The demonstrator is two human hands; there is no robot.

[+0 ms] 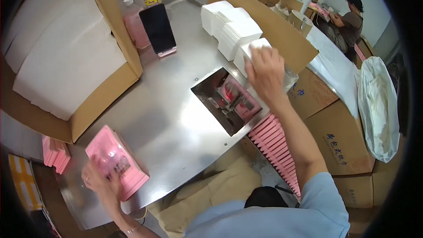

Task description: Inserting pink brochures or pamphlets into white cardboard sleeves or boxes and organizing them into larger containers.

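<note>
My left hand (102, 180) rests on a stack of pink flat packets (116, 161) at the near left of the steel table (167, 119), fingers on its top. My right hand (265, 75) reaches forward to the nearest stack of white folded tissues (252, 49), fingers touching its top sheet. Further stacks of white tissues (231, 24) stand behind it. Just below my right hand is a square opening in the table (227, 100) with a pink packet inside.
A row of pink packets (277, 150) runs down the table's right edge. A large cardboard box of white sheets (66, 53) stands left. A dark phone (157, 28) and bottles stand at the back. Cardboard boxes, a white bag and another person (348, 17) are at right.
</note>
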